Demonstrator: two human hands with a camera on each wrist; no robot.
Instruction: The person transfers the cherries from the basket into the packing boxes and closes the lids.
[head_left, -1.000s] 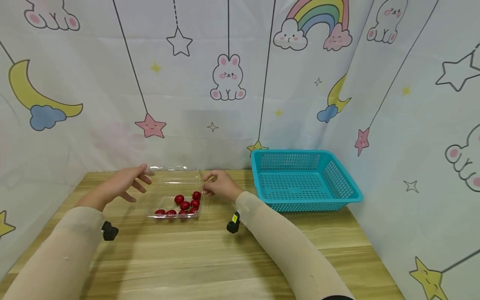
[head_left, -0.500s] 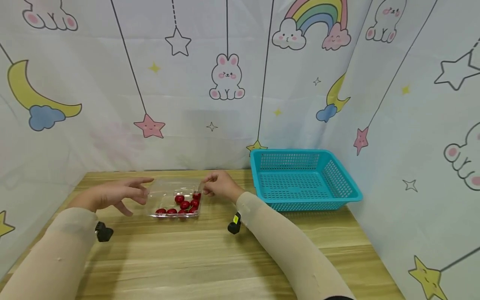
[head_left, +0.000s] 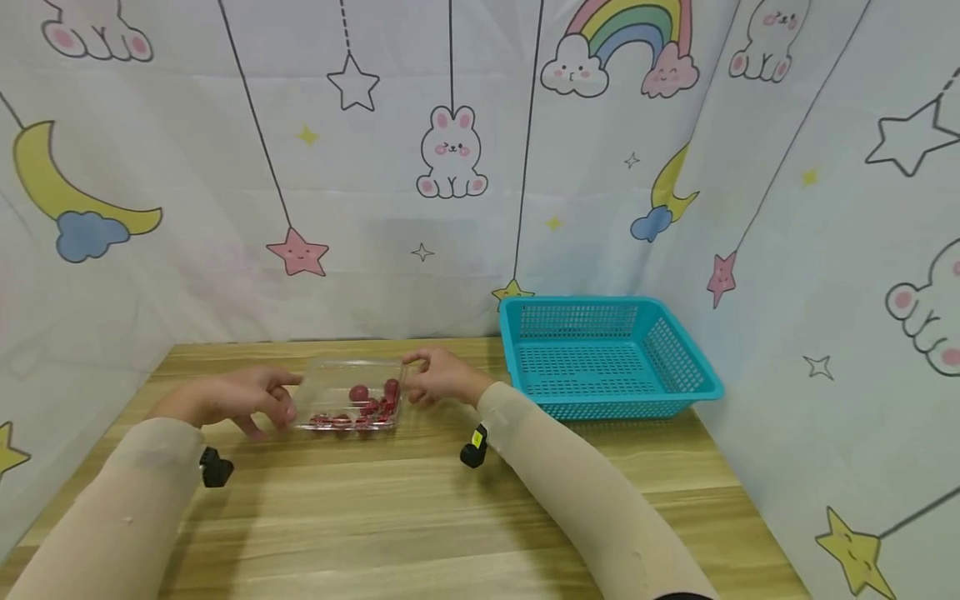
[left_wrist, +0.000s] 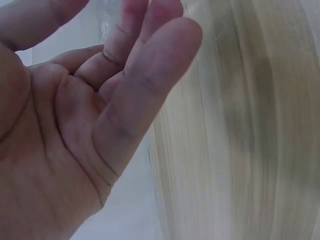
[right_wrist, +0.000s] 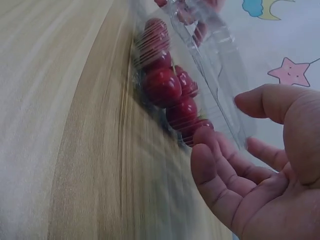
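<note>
A clear plastic clamshell box stands toward the back of the table, its lid folded down over several red cherries. At the box's left side is my left hand, fingers loosely bent with the tips right at the edge. The left wrist view shows the palm of this hand and nothing held in it. My right hand is at the opposite side. Seen from the right wrist, its fingers lie against the box wall below the cherries, while the thumb is beside the lid.
A blue plastic basket with slotted walls stands at the back right, close to my right forearm. Under everything is a wood-grain table. A white cartoon-print curtain hangs behind the table and along its right side.
The box's lid, upright a second ago, has swung down over the cherries. My left hand went down from the lid's upper corner to the box's left side. The right hand has barely moved.
</note>
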